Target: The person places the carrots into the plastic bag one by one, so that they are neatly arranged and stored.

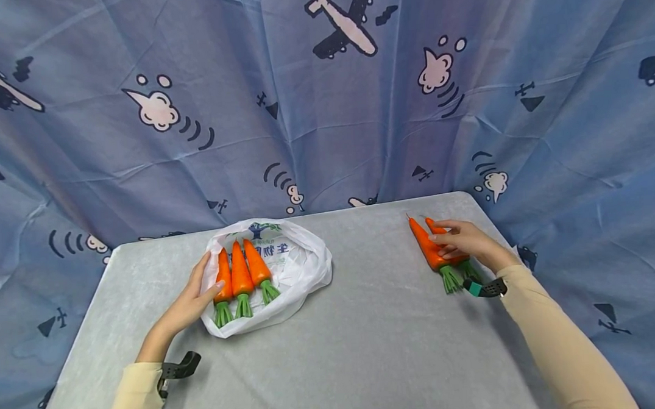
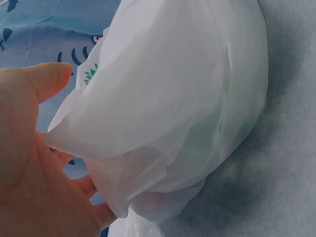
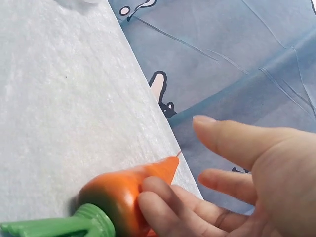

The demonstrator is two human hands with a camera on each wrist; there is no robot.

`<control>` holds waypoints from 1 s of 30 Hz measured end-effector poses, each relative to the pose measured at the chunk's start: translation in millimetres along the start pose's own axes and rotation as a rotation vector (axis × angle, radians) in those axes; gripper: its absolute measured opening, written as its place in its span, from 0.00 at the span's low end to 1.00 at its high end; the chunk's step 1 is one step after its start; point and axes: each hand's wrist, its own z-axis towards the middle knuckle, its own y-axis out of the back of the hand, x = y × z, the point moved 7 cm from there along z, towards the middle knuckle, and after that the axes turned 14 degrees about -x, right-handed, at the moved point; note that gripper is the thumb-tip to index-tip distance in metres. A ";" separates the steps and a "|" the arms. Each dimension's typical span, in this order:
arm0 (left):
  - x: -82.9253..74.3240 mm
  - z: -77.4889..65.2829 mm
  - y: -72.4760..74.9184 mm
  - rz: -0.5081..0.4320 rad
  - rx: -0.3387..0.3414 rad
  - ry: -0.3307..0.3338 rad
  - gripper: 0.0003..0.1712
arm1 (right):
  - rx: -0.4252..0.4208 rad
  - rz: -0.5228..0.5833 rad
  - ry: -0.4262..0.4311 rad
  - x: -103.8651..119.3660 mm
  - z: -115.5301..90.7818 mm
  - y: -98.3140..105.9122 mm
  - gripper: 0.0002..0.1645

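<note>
Three orange carrots (image 1: pixel 241 275) with green stubs lie side by side in a white plastic bag (image 1: pixel 314 269), its mouth spread wide. My left hand (image 1: pixel 191 299) is at the bag's left side, the thumb over the rim by the leftmost carrot (image 1: pixel 224 282). In the left wrist view that thumb stands off from the bag (image 2: pixel 163 84), while other fingertips touch its edge or lie partly behind it. Far to the right, my right hand (image 1: pixel 466 242) reaches over two more carrots (image 1: pixel 427 249). Its fingers touch a carrot (image 3: pixel 118 192) in the right wrist view, thumb lifted away.
A grey cloth-covered table (image 1: pixel 360 331) carries everything, with a stretch of surface between the bag and the right-hand carrots. Behind and beside it hangs a blue patterned curtain (image 1: pixel 324 125). The right-hand carrots lie near the table's right edge.
</note>
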 end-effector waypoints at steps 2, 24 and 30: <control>0.1 -0.3 -0.4 -0.003 0.003 0.003 0.50 | 0.006 0.008 0.001 1.6 -0.7 -2.3 0.48; -1.8 -1.2 1.4 0.008 -0.003 0.002 0.49 | 0.020 0.018 -0.036 7.5 -2.9 -7.7 0.44; -2.2 -1.4 1.7 0.010 -0.006 -0.004 0.49 | 0.025 0.000 -0.037 8.0 0.2 -11.0 0.38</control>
